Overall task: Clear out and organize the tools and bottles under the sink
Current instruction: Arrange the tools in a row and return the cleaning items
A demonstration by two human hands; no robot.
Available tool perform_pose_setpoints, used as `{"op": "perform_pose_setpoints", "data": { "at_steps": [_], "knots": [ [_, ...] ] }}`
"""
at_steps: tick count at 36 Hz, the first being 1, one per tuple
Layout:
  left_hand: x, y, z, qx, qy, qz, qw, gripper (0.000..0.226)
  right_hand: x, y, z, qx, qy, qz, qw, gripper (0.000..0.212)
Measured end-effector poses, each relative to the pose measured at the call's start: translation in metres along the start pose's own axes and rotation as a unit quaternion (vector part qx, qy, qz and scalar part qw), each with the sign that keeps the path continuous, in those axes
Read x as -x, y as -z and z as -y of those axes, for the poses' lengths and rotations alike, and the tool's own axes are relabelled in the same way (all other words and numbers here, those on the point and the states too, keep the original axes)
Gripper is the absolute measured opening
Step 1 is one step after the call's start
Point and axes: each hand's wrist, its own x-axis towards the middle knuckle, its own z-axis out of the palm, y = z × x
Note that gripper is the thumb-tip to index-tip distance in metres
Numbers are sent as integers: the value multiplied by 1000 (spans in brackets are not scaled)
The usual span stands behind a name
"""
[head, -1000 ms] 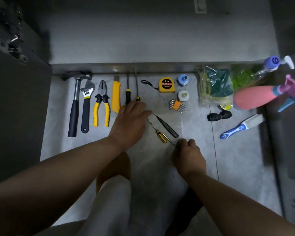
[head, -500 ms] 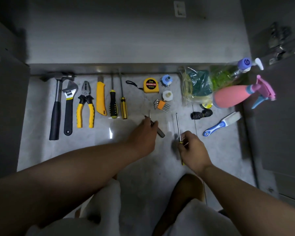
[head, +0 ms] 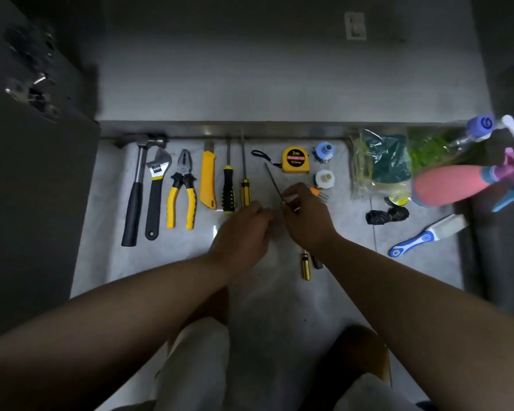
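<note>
Left grip (head: pixel 244 232), right grip (head: pixel 306 221), both bare, bare forearms (head: pixel 149 298), pale shorts (head: pixel 196 366)

The left hand (head: pixel 244 229) and the right hand (head: pixel 306 221) were apart half a second ago, and they have now come together in the centre of the frame, with their fingers almost touching. The right hand now pinches a thin metal shaft (head: pixel 273 183) that slants toward the upper left instead of pointing straight up, and it now covers part of the orange set of hex keys (head: pixel 319 192), which was fully in view before. The small yellow-handled screwdriver (head: pixel 305 267) and the small black-handled screwdriver (head: pixel 318 263) now lie side by side lower in the frame, just beside the right wrist.
</note>
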Motion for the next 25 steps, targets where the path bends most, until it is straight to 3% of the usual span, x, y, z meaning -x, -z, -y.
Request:
{"op": "perform_pose_setpoints", "data": {
  "at_steps": [2,5,10,14,20,25],
  "knots": [
    [0,9,16,-43,12,-51,998,15,-7,-9,8,-3,8,7,1000,25],
    [-3,17,36,-124,32,-104,986,29,-16,-21,17,2,1,-3,1000,28],
    [-14,17,44,-186,35,-61,980,55,-26,-33,26,3,-37,-45,998,31],
    [-20,16,42,-216,24,-43,975,53,-28,-38,24,39,-98,-24,994,44],
    [-23,21,43,-223,17,-26,974,48,-35,-40,19,145,-116,-8,983,28],
    [-22,20,46,-221,20,-27,975,48,-41,-41,24,140,-133,-28,981,26]
  ]
}}
